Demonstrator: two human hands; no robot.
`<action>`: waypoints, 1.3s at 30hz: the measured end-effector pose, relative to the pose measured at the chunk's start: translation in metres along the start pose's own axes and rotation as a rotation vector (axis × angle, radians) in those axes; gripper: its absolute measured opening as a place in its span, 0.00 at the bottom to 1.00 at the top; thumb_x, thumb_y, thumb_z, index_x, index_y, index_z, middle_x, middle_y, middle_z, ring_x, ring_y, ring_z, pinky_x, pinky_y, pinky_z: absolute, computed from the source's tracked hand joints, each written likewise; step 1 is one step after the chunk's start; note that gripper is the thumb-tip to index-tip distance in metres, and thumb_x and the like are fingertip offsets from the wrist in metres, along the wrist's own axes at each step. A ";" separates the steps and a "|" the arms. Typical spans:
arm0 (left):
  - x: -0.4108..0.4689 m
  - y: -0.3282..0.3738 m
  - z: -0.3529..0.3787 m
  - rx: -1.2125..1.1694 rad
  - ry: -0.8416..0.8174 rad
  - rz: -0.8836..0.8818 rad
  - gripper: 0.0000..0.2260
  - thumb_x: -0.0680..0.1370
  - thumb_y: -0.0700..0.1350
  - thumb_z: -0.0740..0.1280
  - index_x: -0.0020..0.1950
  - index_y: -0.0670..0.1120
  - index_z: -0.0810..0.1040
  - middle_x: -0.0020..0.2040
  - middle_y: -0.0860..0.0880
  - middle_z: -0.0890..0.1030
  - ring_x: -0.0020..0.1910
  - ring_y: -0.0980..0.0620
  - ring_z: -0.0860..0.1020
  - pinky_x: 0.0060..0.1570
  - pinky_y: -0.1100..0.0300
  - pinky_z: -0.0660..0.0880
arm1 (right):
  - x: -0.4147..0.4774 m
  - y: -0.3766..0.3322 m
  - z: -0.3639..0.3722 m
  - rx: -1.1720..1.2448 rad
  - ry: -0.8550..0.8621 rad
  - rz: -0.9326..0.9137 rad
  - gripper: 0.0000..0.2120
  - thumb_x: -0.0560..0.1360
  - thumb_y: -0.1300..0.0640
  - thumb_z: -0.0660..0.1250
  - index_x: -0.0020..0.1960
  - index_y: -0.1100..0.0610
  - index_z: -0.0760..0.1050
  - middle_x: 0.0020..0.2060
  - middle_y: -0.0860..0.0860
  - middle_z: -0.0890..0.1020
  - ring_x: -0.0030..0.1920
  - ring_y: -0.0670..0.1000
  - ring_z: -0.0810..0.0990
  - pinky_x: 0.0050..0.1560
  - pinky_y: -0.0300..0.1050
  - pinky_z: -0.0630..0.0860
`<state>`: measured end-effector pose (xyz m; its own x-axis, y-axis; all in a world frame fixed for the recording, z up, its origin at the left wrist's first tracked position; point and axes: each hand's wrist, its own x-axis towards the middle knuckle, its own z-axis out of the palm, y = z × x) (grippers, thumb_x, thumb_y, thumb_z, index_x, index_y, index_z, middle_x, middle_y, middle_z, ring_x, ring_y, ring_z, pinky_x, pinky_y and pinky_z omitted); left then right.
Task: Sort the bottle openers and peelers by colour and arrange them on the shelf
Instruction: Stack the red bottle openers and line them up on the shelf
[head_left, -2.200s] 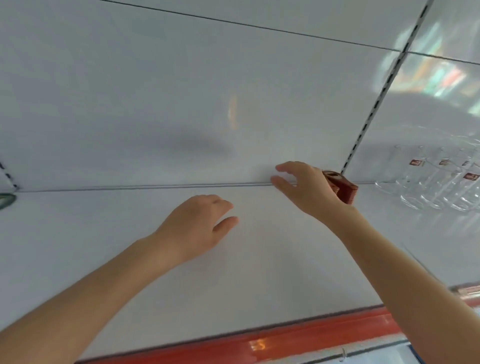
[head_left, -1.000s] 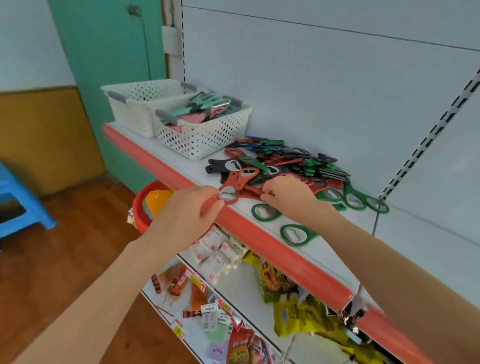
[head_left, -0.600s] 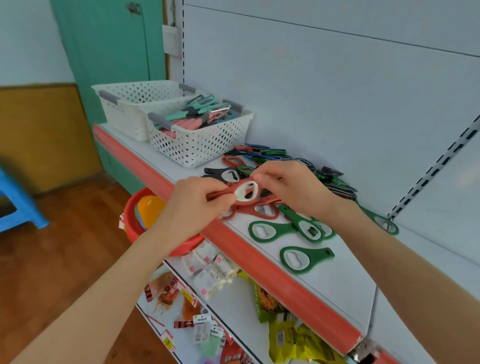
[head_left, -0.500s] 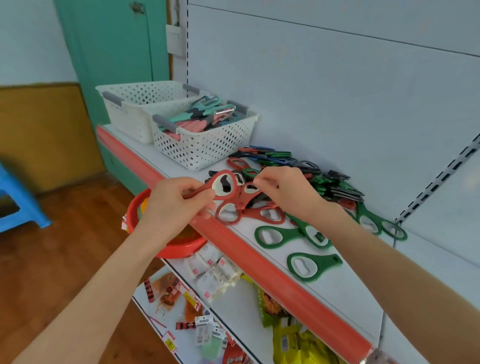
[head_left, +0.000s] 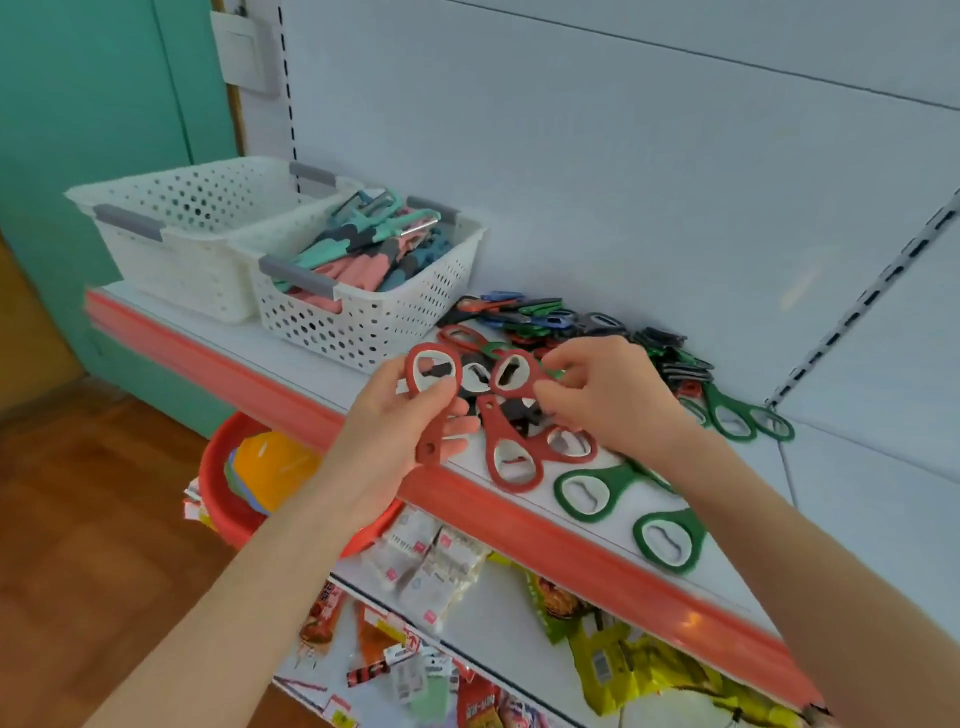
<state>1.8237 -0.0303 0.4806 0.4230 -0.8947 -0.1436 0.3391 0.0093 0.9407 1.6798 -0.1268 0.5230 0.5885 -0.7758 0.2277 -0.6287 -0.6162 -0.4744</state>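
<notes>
My left hand (head_left: 400, 431) grips a red bottle opener (head_left: 434, 387) upright above the shelf's front edge. My right hand (head_left: 608, 397) pinches a second red bottle opener (head_left: 511, 373) just beside it. Two more red openers (head_left: 511, 452) lie on the white shelf (head_left: 753, 551) below my hands. Green openers (head_left: 589, 493) lie to their right along the front. A mixed pile of openers (head_left: 540, 314) in several colours sits behind my hands. A white basket (head_left: 374, 306) holds teal, pink and grey peelers (head_left: 358, 249).
An empty white basket (head_left: 187, 234) stands left of the peeler basket. The shelf has a red front strip (head_left: 571, 545). Below hang packaged goods (head_left: 431, 561), and a red basin (head_left: 228, 488) sits at lower left. A teal door (head_left: 93, 130) is on the left.
The view swung from a bare upper shelf down to this shelf. My left hand picked up a red opener and raised it; my right hand lifted a second red opener from the pile.
</notes>
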 end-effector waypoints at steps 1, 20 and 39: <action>0.003 -0.001 0.002 -0.007 -0.031 -0.007 0.08 0.77 0.43 0.64 0.56 0.45 0.72 0.42 0.44 0.81 0.39 0.49 0.83 0.42 0.56 0.81 | -0.003 -0.006 0.001 0.050 0.033 -0.014 0.11 0.72 0.61 0.65 0.48 0.70 0.76 0.37 0.67 0.80 0.41 0.65 0.78 0.38 0.49 0.75; 0.016 0.004 -0.027 -0.028 -0.152 0.014 0.02 0.74 0.38 0.67 0.45 0.43 0.79 0.39 0.46 0.80 0.37 0.49 0.78 0.45 0.51 0.75 | 0.012 -0.019 0.057 -0.366 -0.164 0.196 0.18 0.73 0.52 0.67 0.60 0.59 0.71 0.53 0.53 0.77 0.53 0.56 0.76 0.47 0.48 0.73; 0.037 0.003 0.032 -0.395 -0.285 -0.178 0.12 0.81 0.41 0.56 0.64 0.47 0.69 0.44 0.41 0.79 0.35 0.48 0.80 0.36 0.55 0.78 | -0.040 0.001 0.009 0.171 0.250 0.056 0.05 0.73 0.58 0.69 0.45 0.59 0.82 0.37 0.46 0.81 0.41 0.45 0.79 0.43 0.38 0.75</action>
<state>1.8136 -0.0774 0.4881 0.1031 -0.9834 -0.1492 0.6997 -0.0349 0.7136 1.6603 -0.0954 0.5052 0.3986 -0.8301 0.3899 -0.5489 -0.5565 -0.6237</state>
